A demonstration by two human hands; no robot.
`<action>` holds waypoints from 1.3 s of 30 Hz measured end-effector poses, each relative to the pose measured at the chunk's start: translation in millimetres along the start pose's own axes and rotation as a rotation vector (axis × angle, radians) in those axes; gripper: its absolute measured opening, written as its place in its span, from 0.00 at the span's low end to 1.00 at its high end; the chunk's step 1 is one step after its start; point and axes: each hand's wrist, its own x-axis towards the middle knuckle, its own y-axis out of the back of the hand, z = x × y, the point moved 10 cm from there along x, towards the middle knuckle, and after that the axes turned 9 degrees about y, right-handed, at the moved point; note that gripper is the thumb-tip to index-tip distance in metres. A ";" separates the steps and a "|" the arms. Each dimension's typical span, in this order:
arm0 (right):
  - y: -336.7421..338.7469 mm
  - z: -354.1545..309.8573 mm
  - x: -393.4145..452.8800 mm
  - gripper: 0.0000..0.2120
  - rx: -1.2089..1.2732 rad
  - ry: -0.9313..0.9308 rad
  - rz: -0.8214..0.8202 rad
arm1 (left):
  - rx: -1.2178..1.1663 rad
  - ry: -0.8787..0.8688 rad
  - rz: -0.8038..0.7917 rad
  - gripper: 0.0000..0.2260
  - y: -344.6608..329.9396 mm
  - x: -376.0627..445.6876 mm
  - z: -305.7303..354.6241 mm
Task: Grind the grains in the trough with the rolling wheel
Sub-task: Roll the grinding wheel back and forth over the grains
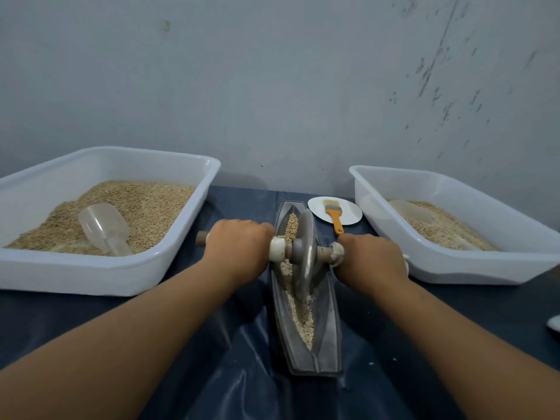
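Dark blue sheet (212, 374) covers the table, a grey wall (272, 86) behind.
Trough (328, 338) lies mid-sheet with grains (304, 319) along its groove; wheel (303, 253) stands in it, left hand (239, 247) and right hand (371, 257) each wrapped round its axle. Left tub (169, 259) and right tub (454, 268) hold grain and scoops; brush (333, 215) lies on a plate (351, 215).

No legible text, seemingly.
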 end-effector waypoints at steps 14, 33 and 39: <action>4.3 -1.2 5.1 0.14 0.004 0.023 0.037 | 0.012 0.049 0.002 0.10 -5.8 -2.6 -5.7; 3.5 1.5 9.3 0.15 0.002 0.005 0.090 | -0.007 0.058 0.035 0.11 -1.5 1.4 -5.2; 34.0 -17.1 -48.6 0.22 -0.111 0.121 0.342 | -0.070 -0.038 0.256 0.20 21.2 -49.8 1.7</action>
